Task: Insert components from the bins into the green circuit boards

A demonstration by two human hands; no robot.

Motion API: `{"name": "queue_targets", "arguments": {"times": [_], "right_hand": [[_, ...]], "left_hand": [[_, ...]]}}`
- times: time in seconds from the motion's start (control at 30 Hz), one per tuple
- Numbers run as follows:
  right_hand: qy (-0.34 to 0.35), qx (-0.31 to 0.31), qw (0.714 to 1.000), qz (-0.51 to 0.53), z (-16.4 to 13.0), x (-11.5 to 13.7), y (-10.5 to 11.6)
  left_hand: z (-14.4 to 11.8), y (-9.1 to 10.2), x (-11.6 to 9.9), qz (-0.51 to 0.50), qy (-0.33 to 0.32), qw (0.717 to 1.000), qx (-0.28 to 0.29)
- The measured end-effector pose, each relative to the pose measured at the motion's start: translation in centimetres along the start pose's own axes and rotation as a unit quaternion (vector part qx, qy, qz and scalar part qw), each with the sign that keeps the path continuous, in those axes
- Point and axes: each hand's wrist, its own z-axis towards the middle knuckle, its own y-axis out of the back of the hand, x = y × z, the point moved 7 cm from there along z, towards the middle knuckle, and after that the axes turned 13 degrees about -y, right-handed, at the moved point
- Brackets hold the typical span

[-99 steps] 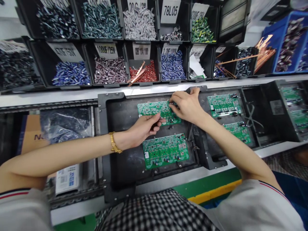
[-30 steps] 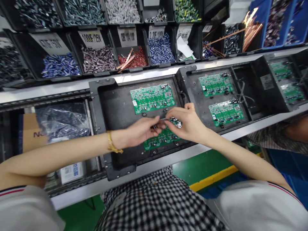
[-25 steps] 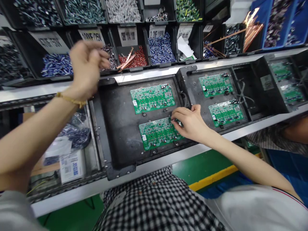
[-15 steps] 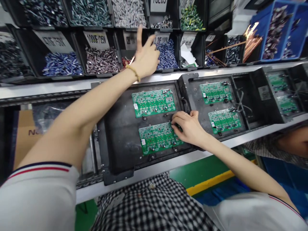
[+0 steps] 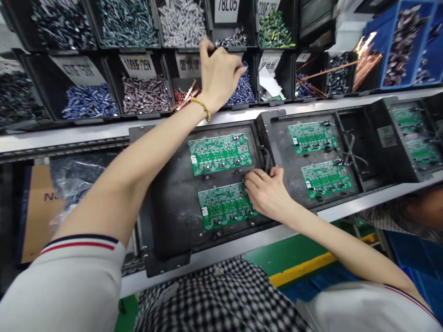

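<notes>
Reaching up at twelve o'clock, the left hand dips its fingers into a black bin of small blue cylindrical parts; the fingertips are hidden among them, so whether this grip has closed on anything I cannot tell. At three o'clock of the lower green circuit board, the right hand presses curled fingers on the board's edge, its grip hiding whatever lies beneath. Both boards, the upper one at twelve o'clock, lie flat in a matte black tray.
</notes>
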Motion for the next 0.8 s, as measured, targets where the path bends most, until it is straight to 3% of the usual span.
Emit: {"name": "queue_targets", "arguments": {"times": [0.07,0.1,0.13,0.2,0.3,0.4,0.47,0.57,0.7,0.8], "right_hand": [[-0.011,0.008,1.000,0.025,0.0,-0.3,-0.1],[-0.021,0.012,0.999,0.045,0.1,-0.6,-0.1],[-0.033,0.015,0.997,0.068,0.1,-0.8,-0.1],[-0.057,0.020,0.992,0.114,0.2,-1.3,-0.2],[-0.077,0.027,0.984,0.160,0.5,-1.9,-0.1],[-0.079,0.009,0.969,0.233,1.0,-2.4,1.0],[-0.089,-0.030,0.952,0.290,1.3,-2.7,2.2],[-0.082,-0.081,0.938,0.327,1.4,-2.3,3.9],[-0.050,-0.109,0.954,0.275,0.8,-1.2,5.0],[-0.036,-0.085,0.972,0.214,0.4,-1.7,4.6]], "left_hand": [[-1.3,-0.3,-2.2,0.048,-0.096,0.994,-0.002],[-2.6,-0.6,-2.8,0.046,-0.098,0.994,0.001],[-4.3,-0.8,-2.7,0.021,-0.060,0.998,0.007],[-9.1,-1.6,-1.7,-0.089,0.092,0.991,0.031],[-17.4,-2.0,-0.3,-0.204,0.306,0.928,0.056],[-22.6,-1.4,0.5,-0.245,0.407,0.880,0.026],[-23.9,-1.4,0.8,-0.262,0.422,0.868,0.004],[-24.2,-2.1,0.7,-0.275,0.404,0.873,-0.007],[-24.2,-3.1,-0.1,-0.279,0.360,0.890,0.008],[-25.2,-3.4,-0.3,-0.260,0.380,0.887,0.043]]}}
